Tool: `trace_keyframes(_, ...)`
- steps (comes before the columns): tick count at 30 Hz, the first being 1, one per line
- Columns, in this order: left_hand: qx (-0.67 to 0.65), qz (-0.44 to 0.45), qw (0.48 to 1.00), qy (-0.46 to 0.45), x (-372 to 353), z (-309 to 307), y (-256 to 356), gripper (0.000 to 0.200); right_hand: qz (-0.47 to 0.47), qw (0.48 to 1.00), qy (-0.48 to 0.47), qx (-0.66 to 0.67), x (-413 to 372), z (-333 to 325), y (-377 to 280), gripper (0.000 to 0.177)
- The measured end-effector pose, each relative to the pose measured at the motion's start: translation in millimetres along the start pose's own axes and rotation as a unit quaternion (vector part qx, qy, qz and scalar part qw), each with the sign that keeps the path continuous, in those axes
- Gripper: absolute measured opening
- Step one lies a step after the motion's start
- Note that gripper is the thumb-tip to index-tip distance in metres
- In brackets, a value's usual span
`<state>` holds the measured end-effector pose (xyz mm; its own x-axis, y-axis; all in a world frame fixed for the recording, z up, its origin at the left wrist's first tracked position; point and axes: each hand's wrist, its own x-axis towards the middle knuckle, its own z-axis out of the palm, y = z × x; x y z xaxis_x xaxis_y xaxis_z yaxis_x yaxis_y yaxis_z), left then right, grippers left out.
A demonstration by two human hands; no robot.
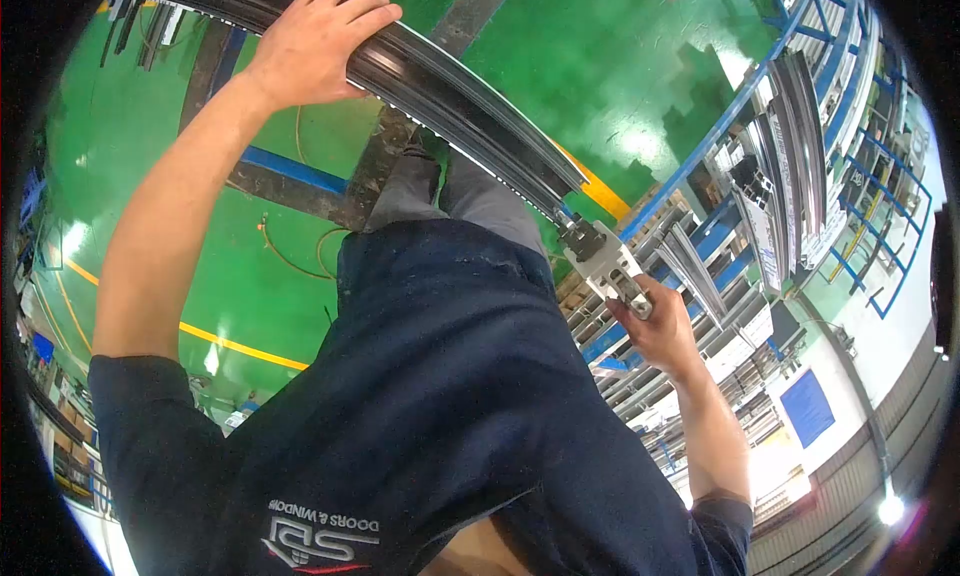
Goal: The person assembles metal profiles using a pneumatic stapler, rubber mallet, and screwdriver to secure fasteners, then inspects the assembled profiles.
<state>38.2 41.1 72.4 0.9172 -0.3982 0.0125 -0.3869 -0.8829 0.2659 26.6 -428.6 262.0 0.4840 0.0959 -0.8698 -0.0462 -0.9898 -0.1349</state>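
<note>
A long black metal profile (450,91) runs from the upper left down to the middle right, in front of my body. My left hand (318,44) lies over its upper part, with the fingers wrapped across the top and the thumb at the near edge. At the profile's lower right end sits a silver metal tool (608,266) with a dark head, touching or very near that end. My right hand (655,326) is closed round the tool's far end. The exact contact between tool and profile is too small to make out.
Blue racks (690,161) with stacked metal profiles (790,166) stand on the right. Dark supports (215,66) and a blue bar (295,169) lie below the profile. A thin hose (290,266) curls on the green floor (225,276), which has yellow lines.
</note>
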Motion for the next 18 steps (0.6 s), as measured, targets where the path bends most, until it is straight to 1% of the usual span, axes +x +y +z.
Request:
trace_keyframes(1,-0.001,0.0,1.0,0.0,0.6,-0.3,-0.1,0.095,0.005,1.0,-0.004,0.025,0.7,-0.7,0.8,0.033)
trace_keyframes(5,0.001,0.002,1.0,-0.011,2.7,-1.8,-1.5,0.095,-0.02,0.999,0.011,0.026,0.1,-0.4,1.2,0.034)
trace_keyframes(7,-0.004,0.004,1.0,-0.012,2.3,-1.1,-1.4,0.095,-0.011,0.999,0.01,-0.031,-2.8,-1.3,-5.5,0.032)
trace_keyframes(9,-0.001,0.01,1.0,-0.007,2.1,0.0,-1.5,0.095,-0.013,0.999,0.015,-0.041,-2.0,-5.3,-9.0,0.032)
trace_keyframes(11,-0.003,0.01,1.0,-0.014,3.4,-0.2,-1.1,0.095,0.035,0.998,-0.029,0.045,2.0,-11.5,-10.6,0.034)
trace_keyframes(12,-0.003,0.007,1.0,-0.021,3.8,-1.1,-1.0,0.095,0.0,0.998,-0.018,0.054,1.4,-9.0,-7.3,0.034)
trace_keyframes(13,-0.002,0.006,1.0,-0.021,4.8,-2.5,-0.1,0.095,-0.002,0.998,-0.018,0.053,1.5,-10.1,-7.1,0.034)
trace_keyframes(15,-0.001,0.007,1.0,-0.03,6.0,-5.3,1.9,0.096,-0.027,0.999,-0.022,-0.043,1.5,-9.6,-7.8,0.033)
trace_keyframes(18,-0.01,-0.002,0.999,-0.034,1.4,4.5,-4.1,0.097,-0.039,0.998,-0.026,-0.042,3.8,-12.5,-6.5,0.029)
